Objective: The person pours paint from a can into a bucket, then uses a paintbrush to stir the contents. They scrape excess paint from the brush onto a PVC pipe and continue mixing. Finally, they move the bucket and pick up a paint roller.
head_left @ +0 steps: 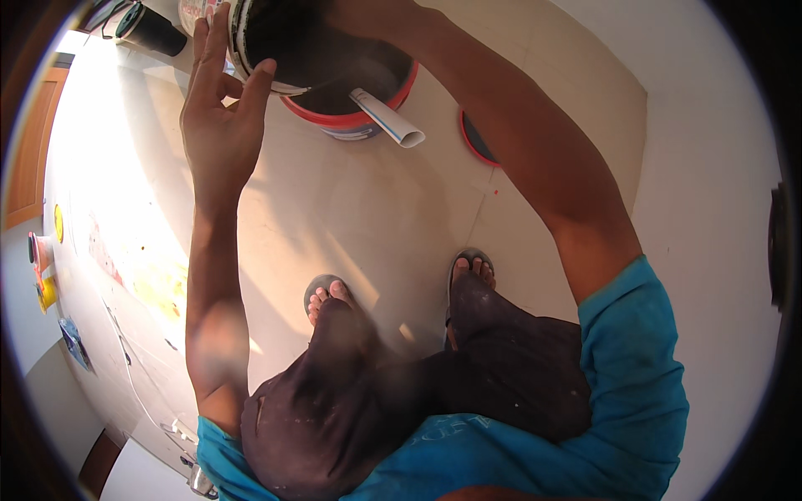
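A tilted bucket (238,37) with a pale, dirty rim and dark inside is at the top of the head view. My left hand (221,125) grips its rim, thumb on the near side and fingers up along the wall. Inside the mouth of that bucket reaches my right hand (351,15); its fingers are lost in the shadow. Just below, on the floor, stands a red-rimmed bucket (342,129), with the tilted one over part of it. A white tube (388,118) leans out over its near edge.
Right of the buckets, a dark disc with a red rim (478,140) lies partly behind my right forearm. A black cylinder (150,29) is at the upper left. Along the left are a yellow disc (58,224), a yellow container (46,294) and a cable (125,355). A wall (710,209) rises at right.
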A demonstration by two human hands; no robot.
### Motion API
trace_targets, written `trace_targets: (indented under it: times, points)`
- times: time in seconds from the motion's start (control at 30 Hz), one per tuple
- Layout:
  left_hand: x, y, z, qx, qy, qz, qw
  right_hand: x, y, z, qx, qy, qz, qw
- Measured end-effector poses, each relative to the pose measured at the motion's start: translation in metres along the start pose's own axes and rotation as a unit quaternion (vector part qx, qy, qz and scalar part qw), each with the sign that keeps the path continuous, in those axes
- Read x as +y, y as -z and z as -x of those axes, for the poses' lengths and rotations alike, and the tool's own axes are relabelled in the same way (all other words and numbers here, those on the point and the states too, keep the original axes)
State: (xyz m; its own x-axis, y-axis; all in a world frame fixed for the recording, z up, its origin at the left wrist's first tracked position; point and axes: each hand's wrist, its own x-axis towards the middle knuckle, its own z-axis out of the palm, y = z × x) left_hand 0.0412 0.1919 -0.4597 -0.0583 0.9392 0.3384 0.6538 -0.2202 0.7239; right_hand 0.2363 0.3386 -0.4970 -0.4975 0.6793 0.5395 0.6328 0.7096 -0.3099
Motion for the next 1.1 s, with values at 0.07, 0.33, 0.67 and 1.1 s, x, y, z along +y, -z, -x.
trace_targets:
  times: [0.07, 0.33, 0.67, 1.1]
  points:
    - [0.0, 0.002, 0.001, -0.006, -0.001, 0.015, 1.0, 0.002, -0.003, -0.004, -0.054, -0.038, -0.029, 0.997]
    - [-0.018, -0.001, 0.003, 0.032, -0.095, -0.046, 0.994, -0.052, 0.08, 0.024, -0.107, -0.057, -0.147, 0.982]
    - [0.016, -0.002, 0.006, 0.036, -0.027, -0.01, 0.999, -0.023, 0.15, 0.087, -0.083, -0.223, -0.335, 0.912]
    - [-0.018, 0.013, -0.015, 0.042, 0.086, 0.226, 0.969, -0.013, 0.112, 0.171, -0.043, -0.089, -0.17, 0.981]
